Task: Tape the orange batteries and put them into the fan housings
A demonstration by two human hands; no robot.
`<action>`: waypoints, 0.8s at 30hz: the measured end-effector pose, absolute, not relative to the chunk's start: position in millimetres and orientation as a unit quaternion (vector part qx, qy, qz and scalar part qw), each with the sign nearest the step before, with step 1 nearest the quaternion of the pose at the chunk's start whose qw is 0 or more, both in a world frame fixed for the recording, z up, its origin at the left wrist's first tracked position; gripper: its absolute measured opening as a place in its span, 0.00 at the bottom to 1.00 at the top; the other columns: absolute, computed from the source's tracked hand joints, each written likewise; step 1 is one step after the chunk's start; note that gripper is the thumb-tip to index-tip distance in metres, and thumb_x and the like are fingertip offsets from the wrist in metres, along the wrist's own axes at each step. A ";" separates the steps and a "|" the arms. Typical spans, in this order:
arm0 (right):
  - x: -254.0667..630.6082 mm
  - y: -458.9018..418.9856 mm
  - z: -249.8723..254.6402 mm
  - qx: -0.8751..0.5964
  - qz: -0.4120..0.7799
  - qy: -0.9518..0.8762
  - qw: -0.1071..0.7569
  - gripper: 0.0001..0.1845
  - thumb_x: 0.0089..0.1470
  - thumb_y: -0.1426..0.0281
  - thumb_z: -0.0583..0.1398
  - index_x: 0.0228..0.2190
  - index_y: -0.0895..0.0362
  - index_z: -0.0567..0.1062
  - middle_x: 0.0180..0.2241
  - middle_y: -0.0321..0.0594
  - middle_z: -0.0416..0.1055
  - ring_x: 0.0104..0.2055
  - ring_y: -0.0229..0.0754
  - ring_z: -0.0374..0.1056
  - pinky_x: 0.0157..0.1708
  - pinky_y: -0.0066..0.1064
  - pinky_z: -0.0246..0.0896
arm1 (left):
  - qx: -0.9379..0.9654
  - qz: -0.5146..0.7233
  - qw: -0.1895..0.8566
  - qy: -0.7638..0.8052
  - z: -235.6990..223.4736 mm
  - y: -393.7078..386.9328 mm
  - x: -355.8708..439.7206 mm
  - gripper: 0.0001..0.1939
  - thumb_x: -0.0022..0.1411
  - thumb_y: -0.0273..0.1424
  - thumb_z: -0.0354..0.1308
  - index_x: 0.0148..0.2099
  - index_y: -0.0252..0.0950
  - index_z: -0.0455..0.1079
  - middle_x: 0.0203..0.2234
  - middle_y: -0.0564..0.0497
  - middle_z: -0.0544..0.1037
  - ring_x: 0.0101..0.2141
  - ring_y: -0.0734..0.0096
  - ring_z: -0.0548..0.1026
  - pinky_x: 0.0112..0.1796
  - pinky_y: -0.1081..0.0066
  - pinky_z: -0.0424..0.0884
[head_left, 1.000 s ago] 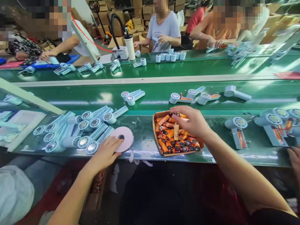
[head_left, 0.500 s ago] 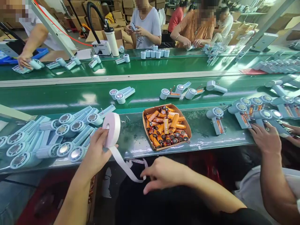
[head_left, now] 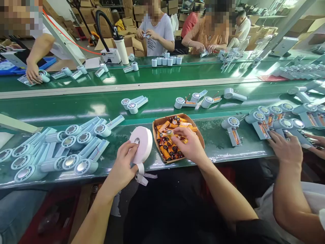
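Note:
My left hand [head_left: 123, 166] grips a wide roll of white tape [head_left: 144, 147] by its core, holding it upright at the table's near edge. A loose end of tape [head_left: 140, 169] hangs curled below the roll. To the right, my right hand [head_left: 190, 145] is over a cardboard tray [head_left: 158, 154] heaped with orange-wrapped cylindrical batteries [head_left: 166, 147]. Its thumb and forefinger close on one battery [head_left: 169, 133] at the left of the heap, slightly blurred. The hand covers much of the tray's right side.
Light-blue fan-like housings [head_left: 72, 142] lie piled at the left. More housings with orange batteries [head_left: 259, 118] stand at the right, under a co-worker's hands [head_left: 286, 145]. A green conveyor [head_left: 101, 106] runs behind, carrying several housings. Other people sit across it.
My right hand has moved up from the tape's hanging end to the battery tray and closed on a battery. My left hand has shifted right with the roll, whose loose strip now hangs shorter.

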State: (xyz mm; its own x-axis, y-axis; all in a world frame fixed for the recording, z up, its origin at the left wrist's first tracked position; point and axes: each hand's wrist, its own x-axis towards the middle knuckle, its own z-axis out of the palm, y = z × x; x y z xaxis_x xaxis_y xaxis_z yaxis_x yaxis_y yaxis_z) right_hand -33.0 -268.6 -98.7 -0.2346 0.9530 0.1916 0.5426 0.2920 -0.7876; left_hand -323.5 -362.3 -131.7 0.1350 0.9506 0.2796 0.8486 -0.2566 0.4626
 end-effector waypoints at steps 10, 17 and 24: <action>-29.5 -295.0 -69.8 -0.383 0.591 -0.611 0.362 0.19 0.62 0.53 0.66 0.48 0.51 0.78 0.48 0.43 0.82 0.55 0.52 0.78 0.55 0.45 0.77 | 0.827 0.247 -0.067 0.500 -97.0 -368.2 -300.1 0.38 0.60 0.14 0.54 0.70 0.41 0.66 0.53 0.42 0.77 0.66 0.42 0.65 0.64 0.44 0.72; -16.9 -297.4 -64.6 -0.401 0.538 -0.683 0.288 0.13 0.63 0.56 0.66 0.41 0.52 0.80 0.36 0.38 0.81 0.44 0.49 0.78 0.45 0.38 0.78 | 0.843 0.222 -0.139 0.470 -80.5 -363.4 -290.4 0.33 0.65 0.14 0.55 0.67 0.43 0.72 0.49 0.45 0.80 0.67 0.42 0.63 0.61 0.47 0.75; -18.1 -291.7 -76.1 -0.357 0.651 -0.582 0.331 0.21 0.54 0.51 0.73 0.36 0.54 0.78 0.31 0.36 0.80 0.38 0.46 0.78 0.41 0.36 0.77 | 0.855 0.207 -0.208 0.428 -71.9 -353.9 -289.3 0.25 0.68 0.17 0.60 0.62 0.42 0.77 0.49 0.47 0.83 0.64 0.49 0.66 0.60 0.56 0.77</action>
